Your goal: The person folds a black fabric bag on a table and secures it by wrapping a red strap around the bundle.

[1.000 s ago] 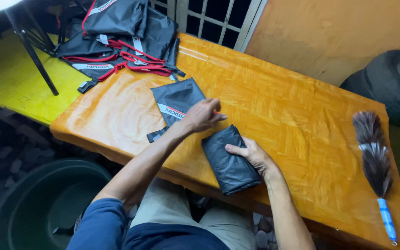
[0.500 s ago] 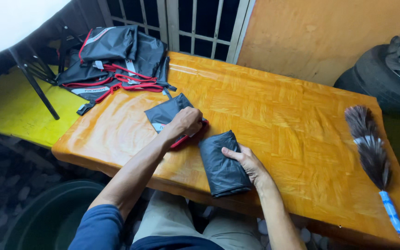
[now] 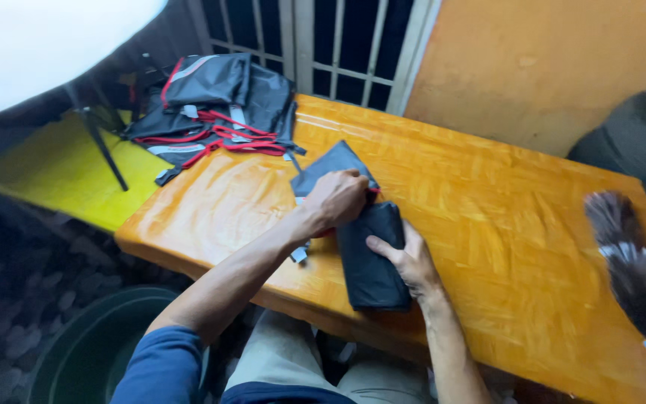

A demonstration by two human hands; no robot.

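Dark cloth folded to a narrow bundle, a flat pouch beside it at the table's near edge.

The right hand (image 3: 411, 262) lies open and flat on the folded black cloth (image 3: 371, 262), pinning it down. The left hand (image 3: 342, 198) is curled shut on the near end of the flat grey pouch (image 3: 330, 164), at its red trim. By the look of it, the folding is done and the packing is left. A heap of black-and-red fabric (image 3: 211, 105) lies untouched far left on the wooden table (image 3: 502, 224).
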